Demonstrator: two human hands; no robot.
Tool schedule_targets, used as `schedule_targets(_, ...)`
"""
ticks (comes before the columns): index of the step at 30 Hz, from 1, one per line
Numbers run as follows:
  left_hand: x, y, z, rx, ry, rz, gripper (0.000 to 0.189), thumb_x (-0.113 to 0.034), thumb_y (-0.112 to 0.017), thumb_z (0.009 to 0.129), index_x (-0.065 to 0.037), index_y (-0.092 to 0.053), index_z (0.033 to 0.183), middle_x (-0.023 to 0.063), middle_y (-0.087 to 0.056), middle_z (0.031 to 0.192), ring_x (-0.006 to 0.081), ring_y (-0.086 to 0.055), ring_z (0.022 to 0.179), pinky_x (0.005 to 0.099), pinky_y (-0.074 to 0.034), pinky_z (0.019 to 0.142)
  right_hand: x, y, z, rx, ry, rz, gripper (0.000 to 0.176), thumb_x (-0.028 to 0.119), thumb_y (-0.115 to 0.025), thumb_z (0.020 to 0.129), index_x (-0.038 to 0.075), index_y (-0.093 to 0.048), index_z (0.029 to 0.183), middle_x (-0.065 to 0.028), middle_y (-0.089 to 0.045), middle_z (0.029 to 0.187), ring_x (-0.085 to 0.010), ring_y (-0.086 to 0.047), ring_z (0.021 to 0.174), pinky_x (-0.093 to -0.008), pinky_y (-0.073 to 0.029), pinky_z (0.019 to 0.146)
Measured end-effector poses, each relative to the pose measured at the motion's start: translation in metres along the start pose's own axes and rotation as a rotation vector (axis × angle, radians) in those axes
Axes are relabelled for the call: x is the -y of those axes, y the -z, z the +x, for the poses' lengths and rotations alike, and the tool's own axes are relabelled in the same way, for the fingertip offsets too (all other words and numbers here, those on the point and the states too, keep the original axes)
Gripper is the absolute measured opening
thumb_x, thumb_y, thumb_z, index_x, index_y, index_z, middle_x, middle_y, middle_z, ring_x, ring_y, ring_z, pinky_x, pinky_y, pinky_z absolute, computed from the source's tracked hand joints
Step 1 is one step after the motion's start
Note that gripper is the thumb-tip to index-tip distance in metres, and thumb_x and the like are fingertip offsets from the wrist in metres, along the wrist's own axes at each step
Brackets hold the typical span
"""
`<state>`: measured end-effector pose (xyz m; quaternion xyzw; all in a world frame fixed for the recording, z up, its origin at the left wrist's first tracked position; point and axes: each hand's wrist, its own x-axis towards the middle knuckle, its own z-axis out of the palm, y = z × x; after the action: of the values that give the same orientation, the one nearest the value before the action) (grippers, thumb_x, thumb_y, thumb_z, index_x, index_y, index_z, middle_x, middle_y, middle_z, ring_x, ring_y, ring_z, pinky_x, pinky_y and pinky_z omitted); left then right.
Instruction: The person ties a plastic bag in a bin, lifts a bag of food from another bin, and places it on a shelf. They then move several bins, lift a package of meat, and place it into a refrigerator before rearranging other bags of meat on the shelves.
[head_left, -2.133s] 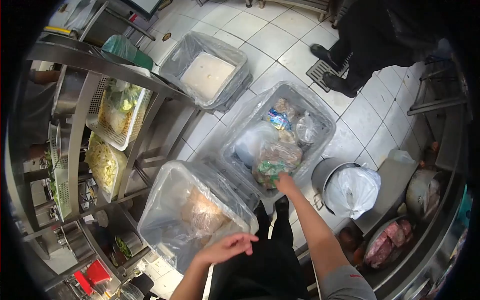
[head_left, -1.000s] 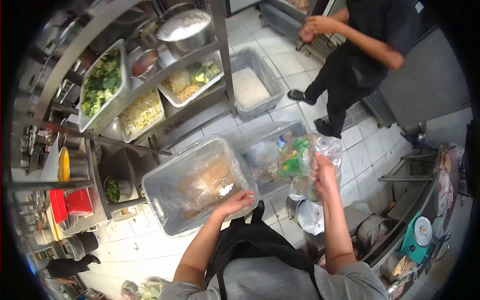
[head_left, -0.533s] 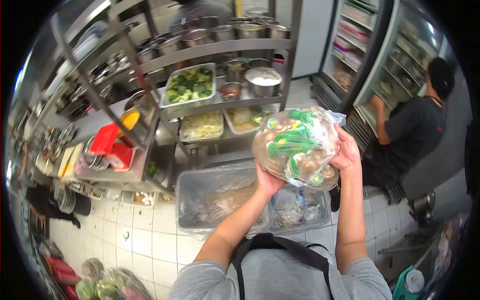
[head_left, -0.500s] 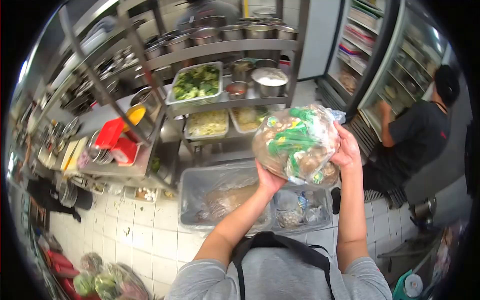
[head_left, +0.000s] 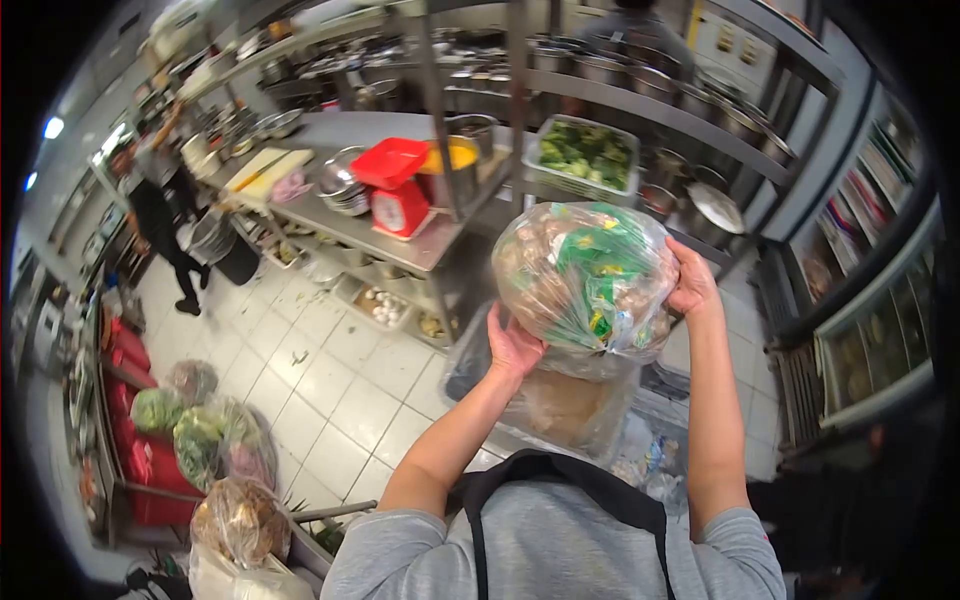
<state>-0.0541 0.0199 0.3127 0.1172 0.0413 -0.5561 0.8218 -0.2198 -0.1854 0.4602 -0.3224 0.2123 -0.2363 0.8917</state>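
A big clear plastic bag (head_left: 585,280) is held up in front of my chest between both hands. Brownish lumps and green-and-yellow printed wrapping show through it; what the lumps are I cannot make out. My left hand (head_left: 515,343) supports the bag from its lower left, fingers partly hidden behind it. On the other side my right hand (head_left: 692,280) grips the bag's right edge. Below the bag stands a grey plastic tub (head_left: 470,370) with a brown mass under clear film.
A steel table (head_left: 330,225) carries a red scale (head_left: 400,205). Broccoli fills a tray (head_left: 585,155) on the rack. Bagged vegetables (head_left: 215,440) lie at lower left, beside a brown bag (head_left: 240,520). A person in dark clothes (head_left: 160,215) stands far left. A glass-front fridge (head_left: 885,330) is at right.
My view has turned left, bringing the scale table and floor bags further in. The bag stays in both hands and has turned somewhat. The person by the fridge is now mostly out of view.
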Motion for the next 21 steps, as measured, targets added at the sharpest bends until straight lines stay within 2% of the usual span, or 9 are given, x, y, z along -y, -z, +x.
schedule_targets(2,-0.049,0.014,-0.012,0.01,-0.089,-0.034,0.072,-0.058,-0.047,0.073,-0.011,-0.036,0.127,0.0083,-0.042,0.126,0.0259,-0.041,0.115,0.0432,-0.032,0.095,-0.038,-0.035,0.03,0.056,-0.086,-0.035,0.03,0.022,-0.048,0.086,-0.001,-0.053,0.104,-0.0134,-0.06,0.098,-0.0234,-0.059,0.087,-0.0382,-0.048,0.08)
schedule_targets(3,-0.077,0.026,-0.015,0.04,-0.118,-0.045,0.064,-0.055,-0.043,0.078,-0.011,-0.041,0.124,0.0078,-0.047,0.123,0.0248,-0.043,0.113,0.0429,-0.034,0.095,-0.06,-0.053,0.046,0.085,-0.127,-0.056,0.03,0.023,-0.047,0.086,-0.001,-0.053,0.104,-0.0131,-0.06,0.098,-0.0232,-0.059,0.087,-0.0377,-0.049,0.079)
schedule_targets(7,-0.181,0.035,-0.046,0.153,-0.365,-0.036,0.05,-0.045,-0.038,0.086,-0.009,-0.045,0.12,0.0076,-0.049,0.12,0.0257,-0.047,0.109,0.0432,-0.037,0.094,-0.154,-0.137,0.105,0.122,-0.344,-0.095,0.031,0.024,-0.045,0.088,-0.001,-0.052,0.103,-0.013,-0.06,0.095,-0.0222,-0.061,0.081,-0.0365,-0.05,0.075)
schedule_targets(11,-0.271,0.054,-0.081,0.085,-0.573,-0.074,0.048,-0.044,-0.037,0.086,-0.01,-0.046,0.12,0.0078,-0.051,0.117,0.0263,-0.048,0.108,0.0428,-0.038,0.093,-0.234,-0.197,0.163,0.211,-0.479,-0.15,0.022,0.018,-0.045,0.087,0.0,-0.052,0.097,-0.0108,-0.061,0.086,-0.0202,-0.062,0.073,-0.0346,-0.052,0.068)
schedule_targets(14,-0.326,0.062,-0.106,0.062,-0.695,-0.055,0.051,-0.046,-0.033,0.086,-0.011,-0.046,0.12,0.0079,-0.052,0.116,0.0265,-0.048,0.107,0.0426,-0.038,0.092,-0.278,-0.246,0.191,0.254,-0.373,-0.385,0.019,0.014,-0.047,0.086,0.0,-0.052,0.099,-0.0099,-0.062,0.083,-0.0202,-0.062,0.074,-0.0351,-0.052,0.067)
schedule_targets(15,-0.339,0.065,-0.112,0.023,-0.714,-0.048,0.052,-0.047,-0.032,0.086,-0.011,-0.046,0.12,0.008,-0.052,0.116,0.0265,-0.048,0.107,0.0425,-0.038,0.092,-0.286,-0.268,0.19,0.239,-0.299,-0.486,0.015,0.012,-0.051,0.083,0.001,-0.055,0.094,-0.008,-0.061,0.081,-0.0184,-0.06,0.069,-0.0304,-0.049,0.065)
schedule_targets(18,-0.368,0.064,-0.126,-0.104,-0.759,-0.045,0.055,-0.05,-0.03,0.085,-0.011,-0.045,0.121,0.0076,-0.051,0.117,0.0256,-0.048,0.109,0.0416,-0.038,0.093,-0.309,-0.299,0.226,0.342,-0.033,-0.891,0.013,0.013,-0.056,0.081,0.002,-0.059,0.086,-0.0037,-0.059,0.077,-0.0158,-0.055,0.062,-0.0256,-0.044,0.063)
schedule_targets(19,-0.377,0.059,-0.128,-0.143,-0.772,-0.043,0.056,-0.051,-0.029,0.085,-0.011,-0.045,0.121,0.0073,-0.05,0.118,0.0253,-0.047,0.109,0.0413,-0.038,0.093,-0.311,-0.312,0.239,0.358,0.052,-1.036,0.015,0.016,-0.058,0.079,0.001,-0.06,0.083,-0.0038,-0.057,0.087,-0.0143,-0.052,0.067,-0.0253,-0.04,0.065)
schedule_targets(21,-0.388,0.056,-0.127,-0.095,-0.927,0.026,0.057,-0.051,-0.029,0.085,-0.011,-0.042,0.123,0.0069,-0.048,0.121,0.025,-0.045,0.111,0.0411,-0.036,0.094,-0.307,-0.338,0.241,0.515,0.412,-1.199,0.018,0.017,-0.058,0.079,0.0,-0.059,0.085,-0.0061,-0.053,0.099,-0.0149,-0.051,0.08,-0.0261,-0.04,0.071)
